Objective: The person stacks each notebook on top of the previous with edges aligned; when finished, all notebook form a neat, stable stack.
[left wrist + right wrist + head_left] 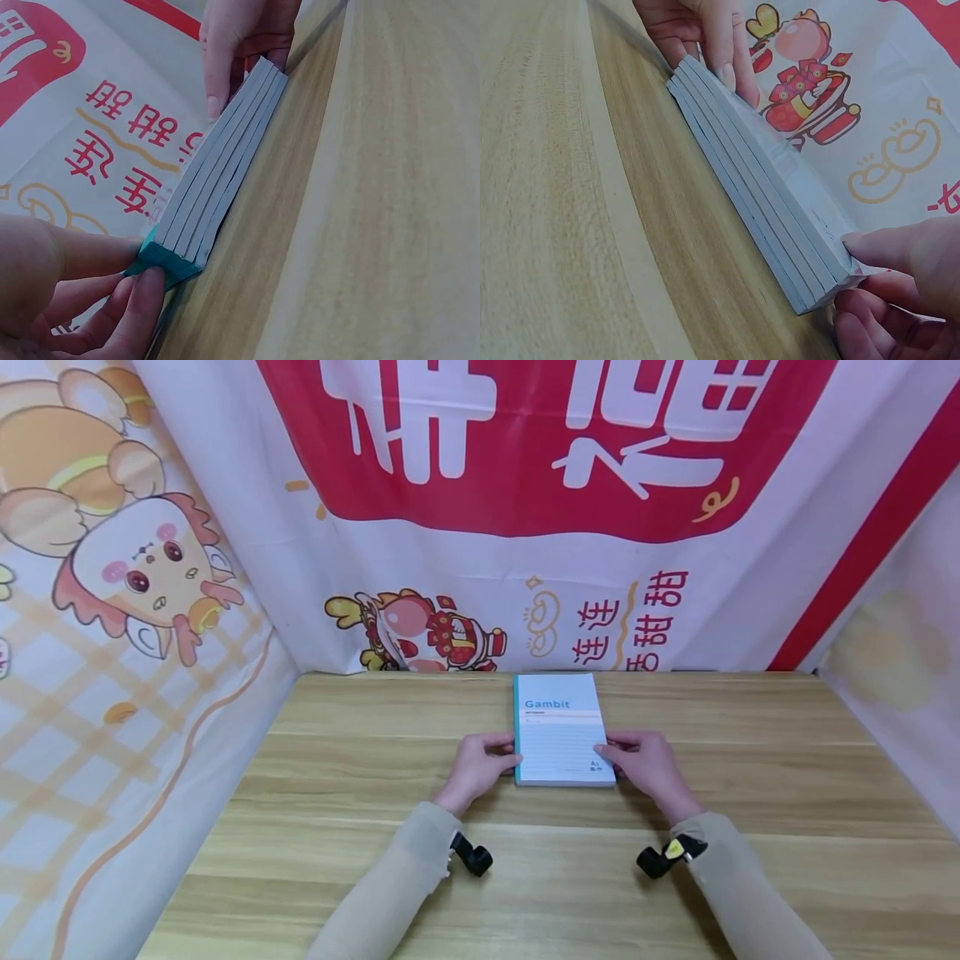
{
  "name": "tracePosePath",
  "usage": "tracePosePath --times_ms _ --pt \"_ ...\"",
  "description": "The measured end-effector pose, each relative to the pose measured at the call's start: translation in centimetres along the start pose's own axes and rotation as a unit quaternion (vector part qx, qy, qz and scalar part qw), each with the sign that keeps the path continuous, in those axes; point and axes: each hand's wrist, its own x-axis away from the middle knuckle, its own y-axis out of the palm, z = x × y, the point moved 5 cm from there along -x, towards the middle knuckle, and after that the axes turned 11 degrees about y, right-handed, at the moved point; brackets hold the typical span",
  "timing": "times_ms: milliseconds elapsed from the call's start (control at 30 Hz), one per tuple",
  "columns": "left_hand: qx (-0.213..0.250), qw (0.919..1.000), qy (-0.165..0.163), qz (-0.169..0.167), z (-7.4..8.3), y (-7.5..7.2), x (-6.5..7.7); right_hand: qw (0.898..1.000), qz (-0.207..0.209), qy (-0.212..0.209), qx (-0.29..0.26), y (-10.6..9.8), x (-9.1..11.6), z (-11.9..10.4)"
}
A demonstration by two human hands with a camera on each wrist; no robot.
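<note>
A stack of several notebooks [561, 745] lies near the table's back edge, the top one's pale cover reading "Gambit". My left hand [477, 767] grips the teal spine side, its thumb at the upper edge. On the opposite side my right hand [647, 767] pinches the stack, thumb on the top cover near the corner and fingers lower down. In the left wrist view, the stack's page edges [217, 169] face the camera between both hands. The right wrist view shows the layered notebooks [757, 187] from the other end, their sides roughly lined up.
The wooden table [360, 827] runs back to a printed cloth [465, 552] hanging close behind the notebooks. Another patterned cloth [97, 710] hangs along the left side, and a pale one [892, 643] along the right. Small black cameras sit at both sleeve cuffs.
</note>
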Motion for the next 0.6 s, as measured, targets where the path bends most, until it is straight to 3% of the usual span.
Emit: tracePosePath --times_ms 600 --pt "-0.013 0.9995 -0.020 -0.020 0.01 0.14 0.41 1.000 -0.023 0.016 -0.004 0.23 0.57 0.21"
